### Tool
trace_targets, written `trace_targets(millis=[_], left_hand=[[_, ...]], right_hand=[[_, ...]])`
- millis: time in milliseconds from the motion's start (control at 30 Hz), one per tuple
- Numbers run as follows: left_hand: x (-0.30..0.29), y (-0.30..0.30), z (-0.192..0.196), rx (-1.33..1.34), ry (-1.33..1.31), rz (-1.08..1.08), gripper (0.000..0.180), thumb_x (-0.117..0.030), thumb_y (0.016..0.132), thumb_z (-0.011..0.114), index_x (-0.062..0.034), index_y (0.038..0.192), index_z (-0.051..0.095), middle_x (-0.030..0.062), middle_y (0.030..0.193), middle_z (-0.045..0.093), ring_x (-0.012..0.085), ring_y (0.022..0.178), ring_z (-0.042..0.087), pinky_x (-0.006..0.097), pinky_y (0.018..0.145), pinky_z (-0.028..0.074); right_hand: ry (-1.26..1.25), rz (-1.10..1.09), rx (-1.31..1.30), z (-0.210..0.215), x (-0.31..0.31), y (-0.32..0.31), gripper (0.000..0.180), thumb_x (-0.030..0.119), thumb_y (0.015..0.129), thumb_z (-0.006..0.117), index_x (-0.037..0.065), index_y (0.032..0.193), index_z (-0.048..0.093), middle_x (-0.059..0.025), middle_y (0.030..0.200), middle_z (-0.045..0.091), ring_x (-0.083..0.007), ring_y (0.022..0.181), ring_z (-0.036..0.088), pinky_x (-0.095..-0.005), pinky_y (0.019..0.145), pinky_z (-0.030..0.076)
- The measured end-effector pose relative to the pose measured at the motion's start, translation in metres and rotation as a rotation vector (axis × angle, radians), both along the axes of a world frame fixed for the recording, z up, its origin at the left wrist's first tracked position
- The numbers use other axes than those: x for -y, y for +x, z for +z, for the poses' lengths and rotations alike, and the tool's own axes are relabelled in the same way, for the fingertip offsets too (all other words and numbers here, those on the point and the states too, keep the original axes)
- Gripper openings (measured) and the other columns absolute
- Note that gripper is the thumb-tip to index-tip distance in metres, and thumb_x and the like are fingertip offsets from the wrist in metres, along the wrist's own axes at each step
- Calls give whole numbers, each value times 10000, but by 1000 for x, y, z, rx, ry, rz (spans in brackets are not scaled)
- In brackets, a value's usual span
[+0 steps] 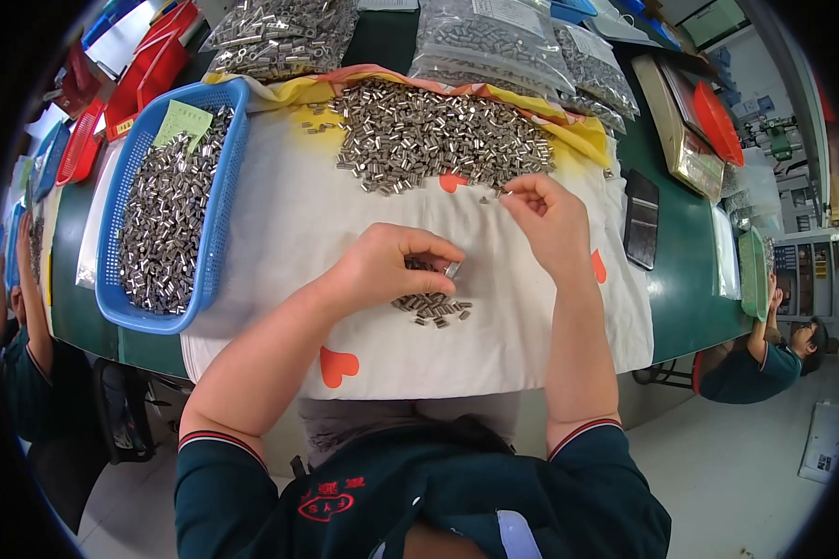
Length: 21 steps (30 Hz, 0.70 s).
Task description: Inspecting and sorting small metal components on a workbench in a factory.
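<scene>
1. A short metal cylinder (452, 269) sits at the tips of the left hand (382, 265), pinched between thumb and index finger, its shiny end facing right; the other fingers curl inward.
2. Directly beneath that hand, partly hidden by it, a small pile of similar cylinders (429, 308) lies on a white cloth (275, 200).
3. The right hand (552, 224) is just beside the near right edge of a large heap of metal cylinders (438, 135). Its thumb and index finger come together around a tiny bright spot; whether they grip a piece cannot be told.
4. Left of the cloth's middle stands a blue plastic basket (237, 149) filled with cylinders, a pale green note (183, 123) on top.
5. Clear bags of metal parts (489, 42) lie beyond the heap.
6. A dark, phone-shaped object (641, 219) rests right of the cloth on the green tabletop (694, 293).
</scene>
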<state>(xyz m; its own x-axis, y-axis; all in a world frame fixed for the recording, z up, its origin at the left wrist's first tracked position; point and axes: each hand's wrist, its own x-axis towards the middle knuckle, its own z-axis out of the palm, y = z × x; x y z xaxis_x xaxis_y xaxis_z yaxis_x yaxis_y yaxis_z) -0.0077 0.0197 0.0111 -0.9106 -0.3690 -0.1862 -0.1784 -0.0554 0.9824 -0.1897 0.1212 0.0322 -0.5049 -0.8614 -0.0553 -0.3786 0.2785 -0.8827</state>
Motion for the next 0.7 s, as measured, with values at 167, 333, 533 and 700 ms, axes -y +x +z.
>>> trace_targets(millis=[167, 333, 533, 700], left_hand=[[3, -1, 1, 11, 47, -61, 303, 18, 712, 663, 11, 1006, 591, 51, 922, 610, 82, 800, 565, 204, 704, 470], [13, -1, -10, -150, 233, 120, 290, -6, 750, 633, 13, 1031, 564, 29, 880, 605, 81, 798, 578, 210, 704, 479], [13, 0, -12, -257, 398, 188, 273, -1, 775, 602, 39, 1039, 545, 74, 913, 605, 116, 814, 587, 233, 729, 487], [13, 0, -13, -240, 394, 194, 281, -3, 770, 611, 46, 1039, 547, 83, 900, 609, 118, 812, 589, 235, 733, 490]], right_hand=[[-57, -3, -620, -23, 13, -2, 129, 116, 727, 611, 38, 830, 606, -90, 753, 607, -211, 661, 589, -296, 604, 467], [1, 13, -520, -16, 13, 11, 97, 91, 726, 612, 36, 805, 607, -70, 754, 607, -171, 695, 592, -268, 627, 462], [-223, 154, 237, -3, 4, 38, 79, 18, 716, 612, 23, 793, 602, -22, 740, 591, -85, 667, 548, -216, 622, 446], [-277, 162, -160, 5, 3, 46, 70, 8, 693, 616, 19, 756, 587, -46, 737, 585, -121, 655, 560, -239, 580, 453]])
